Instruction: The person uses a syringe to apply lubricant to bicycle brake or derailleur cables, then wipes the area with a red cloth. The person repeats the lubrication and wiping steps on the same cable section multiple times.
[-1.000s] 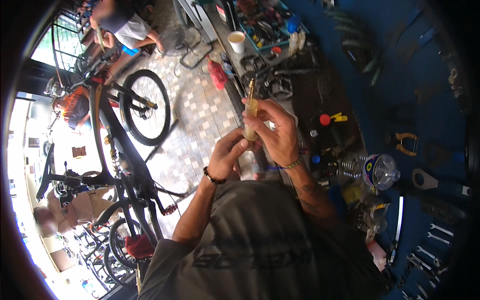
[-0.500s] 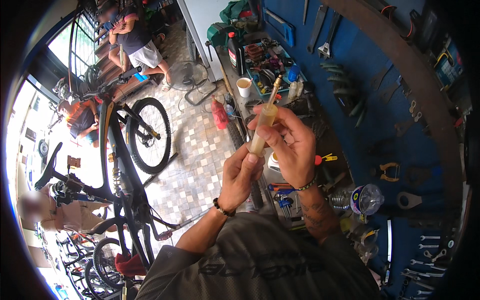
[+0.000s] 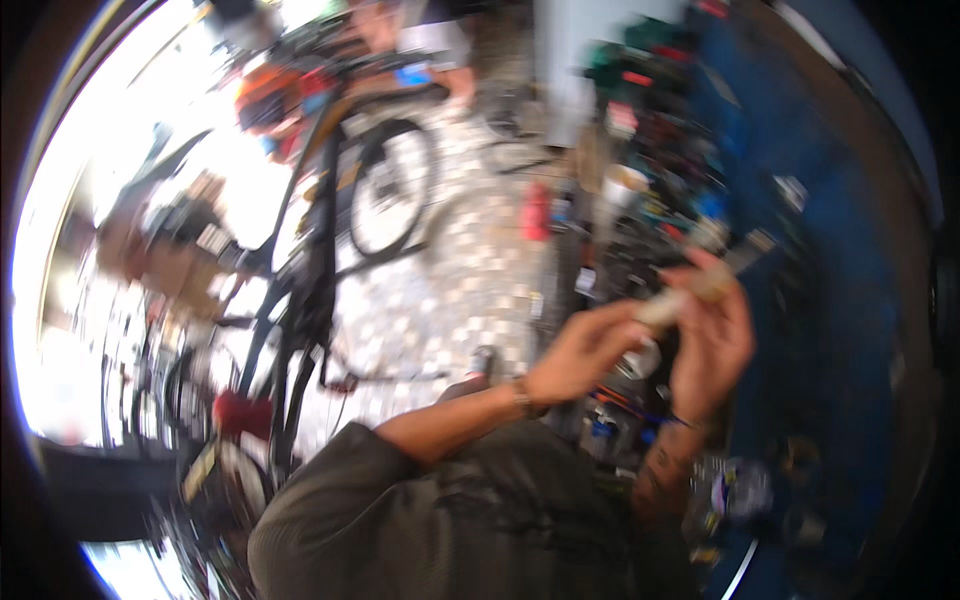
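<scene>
A yellowish syringe [image 3: 664, 309] is held between my two hands, over the edge of a cluttered workbench. Its tip points away to the upper right. Around the barrel, the fingers of my right hand [image 3: 716, 345] are closed. My left hand [image 3: 578, 355] grips the plunger end of the same syringe, fingers pressed together. Motion blur smears the picture, so the tip and the liquid inside cannot be made out clearly.
Left of me stands a dark mountain bike [image 3: 325, 230] over a tiled floor [image 3: 465, 280]. A white cup [image 3: 624, 186] and a clear plastic bottle [image 3: 742, 490] are on the bench side, by a blue tool wall [image 3: 800, 330]. A red bottle [image 3: 535, 211] stands near. Other people are beyond the bike.
The view has swung, shifting the room across the picture. Both hands and the syringe now appear farther right, and the syringe has tilted from nearly upright toward the upper right.
</scene>
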### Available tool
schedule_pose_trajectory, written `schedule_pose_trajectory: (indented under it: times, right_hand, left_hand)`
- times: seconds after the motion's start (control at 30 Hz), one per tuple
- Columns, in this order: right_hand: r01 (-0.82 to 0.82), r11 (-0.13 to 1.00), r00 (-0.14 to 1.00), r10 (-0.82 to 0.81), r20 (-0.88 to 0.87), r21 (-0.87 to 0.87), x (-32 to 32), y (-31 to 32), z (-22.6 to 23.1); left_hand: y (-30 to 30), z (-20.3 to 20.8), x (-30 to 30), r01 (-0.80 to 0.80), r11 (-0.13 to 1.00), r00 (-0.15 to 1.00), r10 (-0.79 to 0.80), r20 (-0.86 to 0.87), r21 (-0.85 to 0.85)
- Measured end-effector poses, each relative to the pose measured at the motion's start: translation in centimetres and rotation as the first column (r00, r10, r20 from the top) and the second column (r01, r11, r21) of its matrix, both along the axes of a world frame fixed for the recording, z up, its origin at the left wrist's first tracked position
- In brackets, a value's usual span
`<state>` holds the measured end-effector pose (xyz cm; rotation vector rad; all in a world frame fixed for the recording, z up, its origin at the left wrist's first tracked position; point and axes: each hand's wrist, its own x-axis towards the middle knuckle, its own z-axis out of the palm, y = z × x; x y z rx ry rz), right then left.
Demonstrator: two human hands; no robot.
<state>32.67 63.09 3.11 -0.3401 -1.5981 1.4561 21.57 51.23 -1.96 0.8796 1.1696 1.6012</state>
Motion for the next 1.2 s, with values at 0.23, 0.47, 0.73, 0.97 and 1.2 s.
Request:
schedule_pose_trajectory:
  times: [0.23, 0.47, 0.73, 0.97, 1.2]
  right_hand:
    - [0.073, 0.99, 0.979, -0.094, 0.181, 0.119, 2.1, 0.0, -4.0]
    - [-0.079, 0.993, 0.954, 0.101, 0.282, -0.088, 2.4, 1.0, -11.5]
    - [-0.337, 0.938, 0.897, 0.345, 0.278, -0.078, -4.9, -3.3, -11.2]
    - [-0.565, 0.805, 0.797, 0.589, 0.132, -0.181, -9.7, -7.5, -10.8]
    - [-0.734, 0.577, 0.605, 0.795, 0.04, -0.358, -14.0, -15.1, -9.2]
  left_hand:
    - [-7.8, -4.4, -6.0, -0.301, 0.946, 0.771, 0.314, -0.554, 0.118]
    - [-37.7, -13.2, -17.3, -0.857, -0.39, -0.481, 0.373, -0.793, 0.337]
    - [-58.8, -19.7, -16.5, -0.33, -0.934, -0.329, 0.253, -0.91, -0.14]
    - [-64.3, -20.7, -14.4, -0.473, -0.878, -0.328, 0.26, -0.908, -0.08]
    - [-46.4, -7.1, -12.3, -0.961, -0.18, -0.267, 0.796, -0.543, 0.209]
